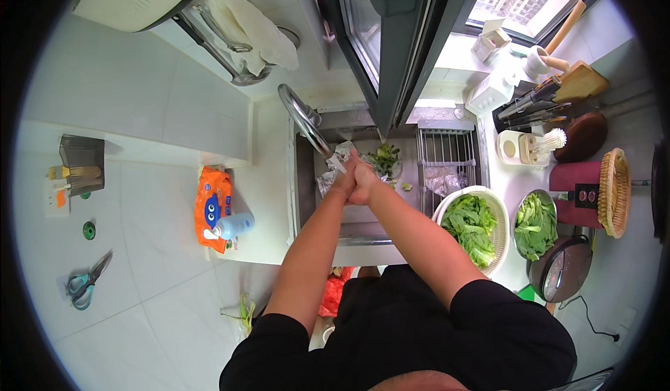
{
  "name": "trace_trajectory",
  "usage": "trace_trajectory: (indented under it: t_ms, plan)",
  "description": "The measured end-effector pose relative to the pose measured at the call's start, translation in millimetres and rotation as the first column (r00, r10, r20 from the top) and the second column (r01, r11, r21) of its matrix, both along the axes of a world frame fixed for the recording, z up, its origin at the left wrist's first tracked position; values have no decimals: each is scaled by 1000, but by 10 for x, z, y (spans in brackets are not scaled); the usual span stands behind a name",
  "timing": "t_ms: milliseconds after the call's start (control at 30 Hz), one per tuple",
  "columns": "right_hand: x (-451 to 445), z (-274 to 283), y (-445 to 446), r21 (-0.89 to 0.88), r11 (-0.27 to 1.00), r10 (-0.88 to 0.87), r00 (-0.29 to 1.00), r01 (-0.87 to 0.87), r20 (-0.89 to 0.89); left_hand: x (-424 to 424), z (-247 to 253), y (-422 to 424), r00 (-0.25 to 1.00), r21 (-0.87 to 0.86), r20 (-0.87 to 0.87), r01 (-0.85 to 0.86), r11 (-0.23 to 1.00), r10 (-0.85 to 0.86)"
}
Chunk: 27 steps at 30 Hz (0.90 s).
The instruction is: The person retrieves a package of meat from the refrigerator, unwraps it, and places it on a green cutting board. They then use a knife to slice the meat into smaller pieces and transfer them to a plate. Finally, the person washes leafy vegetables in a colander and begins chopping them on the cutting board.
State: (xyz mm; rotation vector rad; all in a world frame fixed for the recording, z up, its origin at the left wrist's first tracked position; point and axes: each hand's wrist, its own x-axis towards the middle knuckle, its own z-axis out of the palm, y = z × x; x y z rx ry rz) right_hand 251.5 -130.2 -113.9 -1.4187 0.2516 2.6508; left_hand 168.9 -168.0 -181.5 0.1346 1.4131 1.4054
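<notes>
My left hand point(345, 178) and my right hand point(363, 181) are pressed together over the sink point(366, 232), just below the mouth of the chrome faucet point(306, 124). A thin stream of water runs from the faucet onto them. The palms face each other, so whether anything lies between them is hidden. Behind the hands, crumpled clear plastic point(325, 180) lies in the basin beside green leafy scraps point(386, 159). A metal rack point(445, 125) spans the sink's right side, with a crumpled plastic bag point(442, 179) in it. Right of my forearms, a white colander point(501, 223) holds leafy greens.
An orange wipes pack point(210, 202) and a pale blue pump bottle point(236, 225) stand left of the sink. At the right are a metal bowl of greens point(536, 226), a rice cooker point(562, 270), and a knife holder point(502, 121). A dark window frame point(390, 50) juts over the sink.
</notes>
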Motion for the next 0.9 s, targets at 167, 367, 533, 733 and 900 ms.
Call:
trace_trajectory:
  t_ms: [167, 367, 533, 733, 900]
  plan:
    - [-192, -312, -72, 430, 900, -120, 989, 73, 82, 189, 217, -138, 986, 128, 101, 119, 985, -132]
    - [-142, 94, -128, 734, -325, 258, 691, -596, 675, 141, 741, -459, 825, -242, 246, -455, 857, 508]
    - [1, -519, 123, 842, 365, 162, 917, -398, 363, -61, 1174, -125, 943, -438, -185, 173, 882, -276]
    - [-276, 32, -157, 387, 922, -63, 985, -5, 163, -1221, 638, 167, 526, -305, -734, 311, 900, -430]
    - [335, -1058, 21, 687, -260, 6, 711, -678, 704, -682, 1133, 456, 883, -273, -232, 345, 898, -409]
